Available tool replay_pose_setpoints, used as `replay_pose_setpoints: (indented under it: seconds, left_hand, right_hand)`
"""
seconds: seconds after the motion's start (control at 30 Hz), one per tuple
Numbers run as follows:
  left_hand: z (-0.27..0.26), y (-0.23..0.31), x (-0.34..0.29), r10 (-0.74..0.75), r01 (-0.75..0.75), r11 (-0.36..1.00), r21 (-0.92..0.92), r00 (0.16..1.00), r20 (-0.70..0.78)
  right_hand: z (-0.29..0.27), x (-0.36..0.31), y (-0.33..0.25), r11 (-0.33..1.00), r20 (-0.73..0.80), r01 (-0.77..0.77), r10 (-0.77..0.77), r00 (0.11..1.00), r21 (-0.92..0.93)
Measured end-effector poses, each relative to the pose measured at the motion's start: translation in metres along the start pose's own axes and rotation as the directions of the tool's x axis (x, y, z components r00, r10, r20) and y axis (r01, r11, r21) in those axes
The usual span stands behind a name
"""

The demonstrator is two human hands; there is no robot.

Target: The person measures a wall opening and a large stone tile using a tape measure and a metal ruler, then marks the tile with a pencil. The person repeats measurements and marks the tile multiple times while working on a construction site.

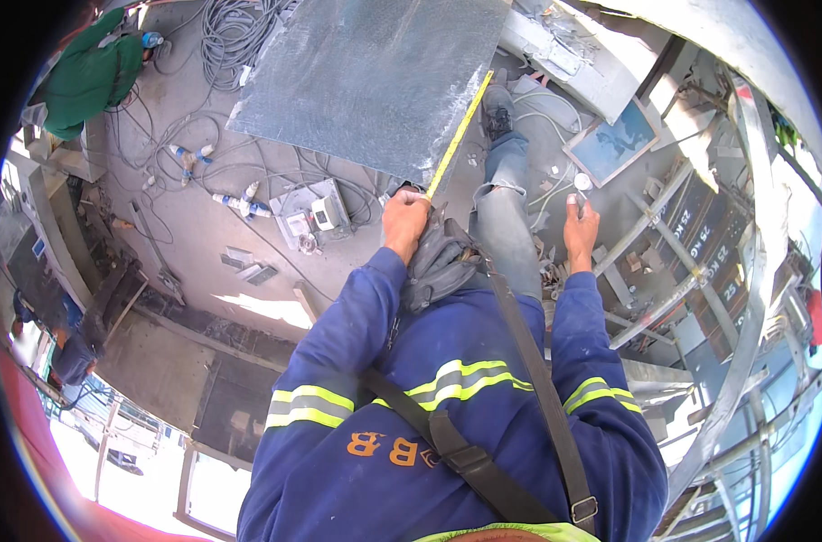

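My left hand (pixel 404 222) is closed around a tape measure, whose case is mostly hidden by my fingers. Its yellow blade (pixel 460 131) runs out along the right edge of a large dark grey sheet (pixel 366 81). My right hand (pixel 581 233) is raised beside my right leg with its fingers drawn together; a small pale bit shows at the fingertips, too small to name. Just beyond them appears a round white thing (pixel 582 182); I cannot tell whether they touch. Dark grey work gloves (pixel 442 262) hang at my waist.
Coiled grey cable (pixel 234 41) and plug connectors (pixel 244 204) lie on the floor at left, near a grey-and-white electrical box (pixel 329 213). A person in green (pixel 90 77) bends at far left. A framed blue panel (pixel 612 143) and metal bars (pixel 655 303) are at right.
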State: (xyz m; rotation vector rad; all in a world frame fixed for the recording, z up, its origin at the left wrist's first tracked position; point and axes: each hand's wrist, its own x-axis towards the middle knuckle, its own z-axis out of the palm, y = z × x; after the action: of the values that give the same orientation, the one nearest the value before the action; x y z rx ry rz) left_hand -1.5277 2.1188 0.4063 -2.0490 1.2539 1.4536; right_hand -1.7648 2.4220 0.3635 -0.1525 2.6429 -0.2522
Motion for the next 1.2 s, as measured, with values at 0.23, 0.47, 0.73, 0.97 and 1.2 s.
replay_pose_setpoints:
  seconds: [0.23,0.47,0.73,0.97,1.2]
  left_hand:
    - [0.042,-0.006,-0.005,-0.084,0.065,0.985,-0.159,0.989,-0.118]
    - [0.052,0.007,-0.012,-0.182,0.167,0.981,-0.095,0.966,-0.183]
    - [0.058,-0.016,0.004,-0.186,0.166,0.974,-0.156,0.975,-0.125]
    - [0.052,-0.008,0.005,-0.214,0.194,0.956,-0.22,0.975,-0.067]
    - [0.052,-0.007,0.004,-0.224,0.203,0.955,-0.218,0.971,-0.078]
  right_hand:
    - [-0.017,0.101,-0.005,0.933,0.36,-0.083,-0.052,0.931,0.35]
    - [-0.04,0.163,-0.015,0.934,0.292,0.153,-0.252,0.923,0.321]
    - [-0.044,0.187,-0.029,0.978,0.564,-0.187,0.1,0.82,0.098]
    - [-0.035,0.201,-0.018,0.973,0.643,-0.19,0.064,0.763,0.128]
    - [-0.033,0.216,-0.036,0.947,0.611,-0.163,-0.042,0.791,0.276]
